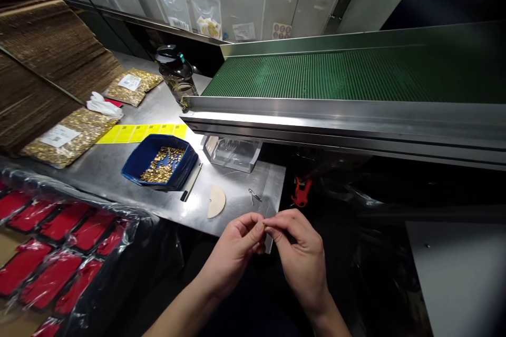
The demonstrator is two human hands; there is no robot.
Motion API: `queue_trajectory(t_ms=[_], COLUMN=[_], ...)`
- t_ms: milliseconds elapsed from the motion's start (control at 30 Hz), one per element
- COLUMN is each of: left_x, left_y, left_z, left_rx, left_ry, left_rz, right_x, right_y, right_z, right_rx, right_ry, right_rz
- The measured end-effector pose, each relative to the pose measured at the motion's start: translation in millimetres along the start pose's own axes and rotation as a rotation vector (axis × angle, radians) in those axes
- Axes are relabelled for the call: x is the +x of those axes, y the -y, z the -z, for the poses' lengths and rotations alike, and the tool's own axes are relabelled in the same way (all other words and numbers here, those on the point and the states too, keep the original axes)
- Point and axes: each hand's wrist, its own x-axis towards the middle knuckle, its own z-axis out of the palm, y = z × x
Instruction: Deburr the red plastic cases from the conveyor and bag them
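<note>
My left hand [237, 245] and my right hand [300, 253] meet in front of me, just off the near edge of the steel table [118, 174]. Both are closed in a pinch, fingertips touching. Between them shows a tiny gold-coloured piece [264, 225], too small to name. A blue tray [158, 163] with several small gold pieces stands on the table to the upper left of my hands. A thin metal clip [254, 196] lies on the table just above my fingers.
A green conveyor belt [336, 76] with steel rails crosses the right half. Sealed bags of gold pieces [67, 139] lie at left beside stacked cardboard [43, 58]. Red items under plastic wrap [51, 253] fill the lower left. There are also a clear plastic box [232, 152], a tan half-disc [216, 201], yellow labels [142, 132] and a dark bottle [177, 71].
</note>
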Motion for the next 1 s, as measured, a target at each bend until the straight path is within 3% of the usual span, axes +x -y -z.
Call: queue_trajectory(t_ms=[133, 233, 467, 667, 867, 1000], left_x=[2, 2, 4, 6, 6, 9], left_y=[-1, -3, -3, 1, -4, -6], left_z=[6.7, 8.1, 5.9, 3.6, 3.2, 10.5], left_rx=[0.259, 0.311, 0.201, 0.010, 0.209, 0.360], left_ry=[0.013, 0.041, 0.080, 0.126, 0.025, 0.027], left_rz=[-0.026, -0.022, 0.042, 0.100, 0.036, 0.039], right_x=[-1, -3, -3, -4, -9, -5], right_y=[-2, -3, -8, -10, -9, -12], right_z=[5, 7, 13, 16, 13, 19], right_rx=[0.026, -0.010, -0.059, -0.056, -0.228, -0.465], right_ry=[0.030, 0.009, -0.035, 0.039, 0.063, 0.188], right_rz=[-0.060, -0.080, -0.078, -0.061, 0.079, 0.218])
